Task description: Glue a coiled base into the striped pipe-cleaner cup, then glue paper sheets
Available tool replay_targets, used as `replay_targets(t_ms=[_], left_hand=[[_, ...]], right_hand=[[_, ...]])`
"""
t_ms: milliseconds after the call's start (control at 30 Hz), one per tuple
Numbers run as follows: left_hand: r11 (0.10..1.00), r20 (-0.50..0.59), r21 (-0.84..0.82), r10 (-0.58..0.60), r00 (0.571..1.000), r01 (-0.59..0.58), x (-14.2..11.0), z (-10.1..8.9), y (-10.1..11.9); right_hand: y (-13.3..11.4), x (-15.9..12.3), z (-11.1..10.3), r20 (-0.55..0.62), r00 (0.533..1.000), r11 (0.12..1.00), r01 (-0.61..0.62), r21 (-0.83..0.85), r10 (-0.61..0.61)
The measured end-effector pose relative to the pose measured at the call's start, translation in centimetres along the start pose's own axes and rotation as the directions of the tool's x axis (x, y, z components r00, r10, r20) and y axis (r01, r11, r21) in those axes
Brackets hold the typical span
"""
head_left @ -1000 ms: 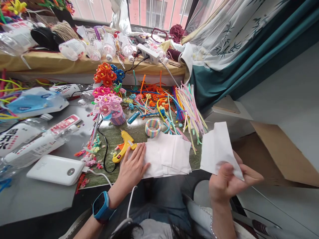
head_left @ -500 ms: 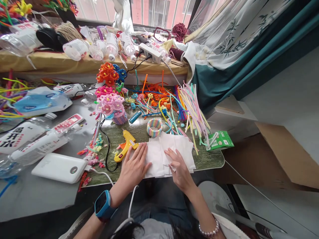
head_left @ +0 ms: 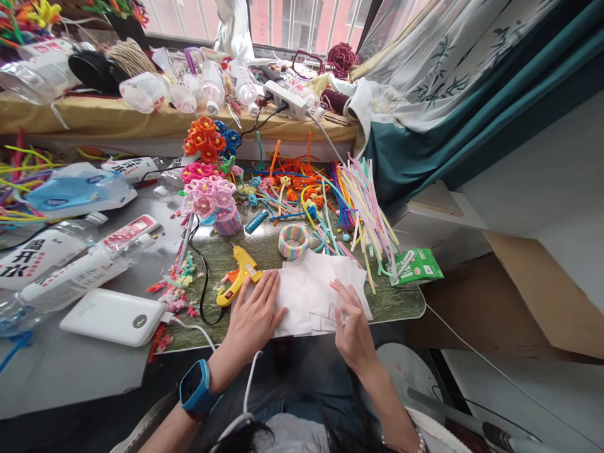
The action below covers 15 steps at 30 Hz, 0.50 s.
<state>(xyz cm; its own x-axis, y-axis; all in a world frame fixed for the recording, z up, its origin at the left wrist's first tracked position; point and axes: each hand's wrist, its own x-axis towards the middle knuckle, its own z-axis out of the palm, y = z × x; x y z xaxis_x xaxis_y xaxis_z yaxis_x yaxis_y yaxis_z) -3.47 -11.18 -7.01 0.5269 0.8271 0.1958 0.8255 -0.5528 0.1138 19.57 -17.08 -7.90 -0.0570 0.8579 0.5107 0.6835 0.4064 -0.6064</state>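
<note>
Steadying calls for the left hand [head_left: 255, 314] laid flat, thumb spread, as here; the right hand [head_left: 353, 328] half-curls, pinch unclear from where I stand. Square the white tissues [head_left: 295, 305] under both, before the striped ring [head_left: 285, 247].

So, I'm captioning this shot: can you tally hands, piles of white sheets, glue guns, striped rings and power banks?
Hands: 2, left hand and right hand
Pile of white sheets: 1
Yellow glue gun: 1
Striped ring: 1
White power bank: 1
Total: 6
</note>
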Motion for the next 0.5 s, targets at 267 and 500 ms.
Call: replay_targets(t_ms=[267,500], left_hand=[[1.000,-0.015,-0.001,0.006,1.000,-0.006,0.0,0.1,0.0],[1.000,-0.015,0.003,0.009,1.000,-0.009,0.1,0.0,0.1]], right_hand=[[0.8,-0.5,-3.8,-0.449,0.749,0.873,-0.415,0.256,0.487],[1.0,1.2,-8.5,-0.629,0.728,0.959,-0.257,0.120,0.274]])
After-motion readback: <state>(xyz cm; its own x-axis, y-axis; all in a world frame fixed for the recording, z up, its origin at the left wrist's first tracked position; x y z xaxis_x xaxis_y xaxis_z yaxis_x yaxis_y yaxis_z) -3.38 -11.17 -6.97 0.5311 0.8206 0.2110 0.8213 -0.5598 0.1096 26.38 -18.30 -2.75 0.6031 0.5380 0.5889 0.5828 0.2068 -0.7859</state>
